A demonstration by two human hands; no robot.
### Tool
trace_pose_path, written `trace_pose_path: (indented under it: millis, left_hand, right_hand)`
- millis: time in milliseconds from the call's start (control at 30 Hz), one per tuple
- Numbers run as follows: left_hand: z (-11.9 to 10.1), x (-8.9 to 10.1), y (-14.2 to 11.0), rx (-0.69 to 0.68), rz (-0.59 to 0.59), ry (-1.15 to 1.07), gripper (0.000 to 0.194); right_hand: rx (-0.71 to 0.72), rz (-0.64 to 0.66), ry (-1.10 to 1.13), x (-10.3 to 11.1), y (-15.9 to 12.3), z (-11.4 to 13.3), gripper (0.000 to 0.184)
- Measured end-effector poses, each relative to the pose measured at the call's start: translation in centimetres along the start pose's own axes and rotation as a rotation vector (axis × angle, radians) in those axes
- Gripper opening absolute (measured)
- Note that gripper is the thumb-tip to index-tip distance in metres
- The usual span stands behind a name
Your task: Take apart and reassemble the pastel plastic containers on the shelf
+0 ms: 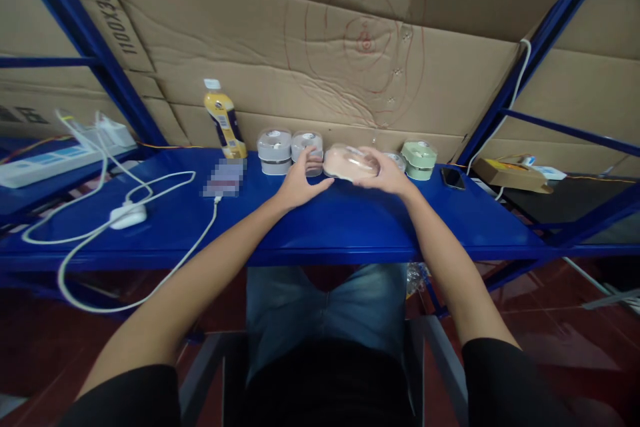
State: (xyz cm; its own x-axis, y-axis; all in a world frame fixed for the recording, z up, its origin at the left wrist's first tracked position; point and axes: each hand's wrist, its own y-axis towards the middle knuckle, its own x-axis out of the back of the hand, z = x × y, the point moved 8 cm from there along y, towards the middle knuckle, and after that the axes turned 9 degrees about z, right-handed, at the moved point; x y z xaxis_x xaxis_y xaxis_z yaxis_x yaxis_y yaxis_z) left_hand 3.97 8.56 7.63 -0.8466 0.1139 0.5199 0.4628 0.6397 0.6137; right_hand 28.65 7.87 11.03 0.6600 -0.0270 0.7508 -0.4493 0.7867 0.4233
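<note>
A pink container with a clear lid [345, 162] is tilted toward me at the back of the blue table. My right hand [386, 174] grips it by its right end. To its left, my left hand [301, 182] is open, thumb and fingers spread apart, its fingertips in front of a grey lidded container [306, 142]. Whether they touch that container I cannot tell. Another grey container [275, 150] stands further left, and a green one [420, 159] stands to the right. Behind my right hand, a further pale container [399, 159] is mostly hidden.
A yellow drink bottle [225, 120] stands at the back left, beside a blurred-out phone-like item [224, 178] on a white cable. A white adapter [129, 215] and looped cords lie left. At right lies a dark phone [453, 178]. Cardboard [225, 34] backs the blue table [330, 227].
</note>
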Motion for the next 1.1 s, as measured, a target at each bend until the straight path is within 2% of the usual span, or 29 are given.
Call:
trace_pose_path:
  millis: [67,167,233,333,433,567,700,800,900,1000,1100]
  left_hand:
    - [-0.1,0.6,0.1,-0.003,-0.06,0.115,0.09]
    - [-0.8,0.7,0.1,-0.011,-0.064,0.303,0.078]
    - [-1.3,0.4,0.2,-0.01,-0.04,0.387,0.073]
    - [-1.6,-0.1,0.2,0.01,-0.002,0.44,0.069]
    - [-1.6,-0.5,0.1,0.03,0.024,0.457,0.067]
    - [-1.7,-0.6,0.3,0.025,0.018,0.51,0.065]
    - [-1.6,0.2,1.5,0.02,0.013,0.655,0.074]
    - [-1.0,1.1,3.5,0.051,0.055,0.771,0.083]
    - [0.0,1.4,5.7,0.141,0.119,0.881,0.088]
    - [1.1,0.9,6.9,0.257,0.199,0.955,0.086]
    - [1.2,0.0,6.8,0.312,0.237,1.004,0.081]
  right_hand:
    - [-0.122,-0.22,-0.128,3.0,-0.3,-2.0,0.1]
    - [-0.432,-0.464,-0.342,6.2,-1.6,-5.3,0.094]
    - [-0.613,-0.536,-0.45,7.0,-2.2,-6.7,0.09]
    - [-0.742,-0.555,-0.565,6.7,-2.0,-7.3,0.079]
    - [-0.769,-0.555,-0.627,5.8,-1.2,-7.2,0.074]
    - [-0.774,-0.551,-0.664,5.0,-0.7,-7.2,0.083]
    - [-0.772,-0.553,-0.652,4.8,-0.8,-6.8,0.086]
    - [-0.74,-0.565,-0.662,4.9,-0.8,-5.8,0.074]
    - [-0.694,-0.575,-0.689,5.0,-1.0,-4.5,0.058]
    - [-0.658,-0.568,-0.7,5.0,-1.3,-3.6,0.047]
    - [-0.656,-0.566,-0.693,5.1,-1.6,-3.5,0.042]
